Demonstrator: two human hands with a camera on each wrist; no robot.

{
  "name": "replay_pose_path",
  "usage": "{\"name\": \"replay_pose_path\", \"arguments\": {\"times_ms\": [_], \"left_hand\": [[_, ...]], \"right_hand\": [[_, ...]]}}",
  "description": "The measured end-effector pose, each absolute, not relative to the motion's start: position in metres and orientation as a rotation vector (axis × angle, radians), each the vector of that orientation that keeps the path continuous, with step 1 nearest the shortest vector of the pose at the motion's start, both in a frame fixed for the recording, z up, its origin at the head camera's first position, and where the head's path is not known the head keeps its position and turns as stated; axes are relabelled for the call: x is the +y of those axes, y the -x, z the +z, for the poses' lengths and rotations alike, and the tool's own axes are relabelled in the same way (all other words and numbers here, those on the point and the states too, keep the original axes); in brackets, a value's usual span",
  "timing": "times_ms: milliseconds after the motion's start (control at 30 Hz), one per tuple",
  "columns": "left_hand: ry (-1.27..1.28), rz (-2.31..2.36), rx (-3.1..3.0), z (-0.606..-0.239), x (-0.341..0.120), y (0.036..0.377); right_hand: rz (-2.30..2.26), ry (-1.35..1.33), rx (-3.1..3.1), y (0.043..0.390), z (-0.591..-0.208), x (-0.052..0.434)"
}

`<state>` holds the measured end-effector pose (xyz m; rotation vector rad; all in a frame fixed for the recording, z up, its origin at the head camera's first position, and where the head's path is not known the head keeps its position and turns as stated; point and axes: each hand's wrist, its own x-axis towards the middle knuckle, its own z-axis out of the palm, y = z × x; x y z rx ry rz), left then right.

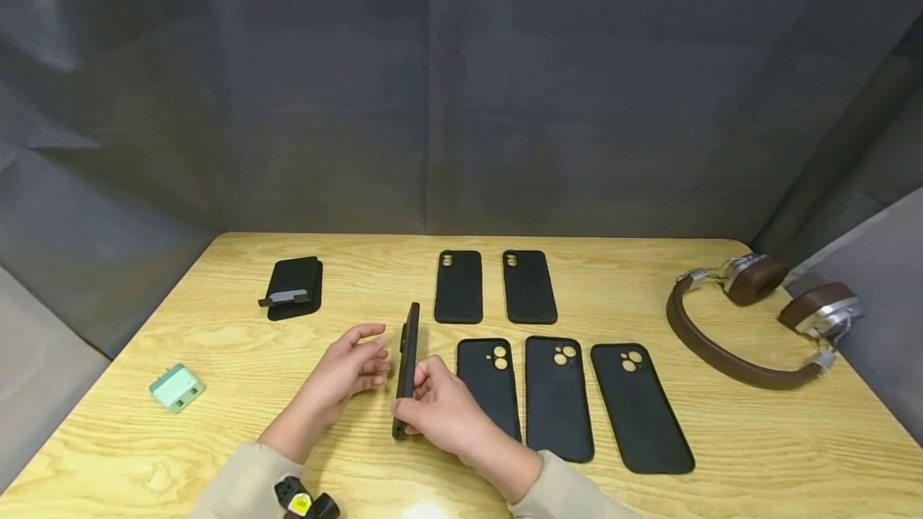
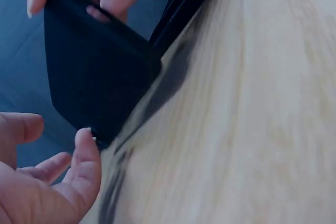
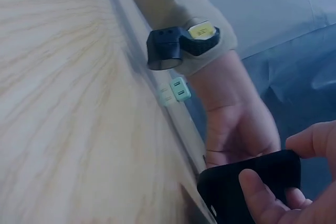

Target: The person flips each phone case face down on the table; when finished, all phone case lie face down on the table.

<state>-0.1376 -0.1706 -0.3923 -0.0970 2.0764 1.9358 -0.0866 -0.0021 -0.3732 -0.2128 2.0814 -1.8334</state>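
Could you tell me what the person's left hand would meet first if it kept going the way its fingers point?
Probably the black phone case held on edge by the right hand; the left hand sits just beside it, fingers apparently not touching.

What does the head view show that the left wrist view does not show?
Only the head view shows five black cases lying flat in two rows, the brown headphones, the mint green charger and a black stand. Only the left wrist view shows the held case's broad face with its cutout close up. Both show the held black phone case, gripped by the right hand, the open left hand beside it, and the wooden table.
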Motion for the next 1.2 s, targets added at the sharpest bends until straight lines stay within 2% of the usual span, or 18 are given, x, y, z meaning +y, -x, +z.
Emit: {"name": "replay_pose_path", "arguments": {"times_ms": [600,1200], "left_hand": [[-0.063,2.032,1.663,-0.407,-0.175,0.142],[0.104,2.113,1.805,-0.406,-0.185,0.142]], "right_hand": [[-2.001,0.321,1.950,0.087,-0.364,0.000],[-2.032,0.244,1.874,0.089,-0.373,0.006]]}}
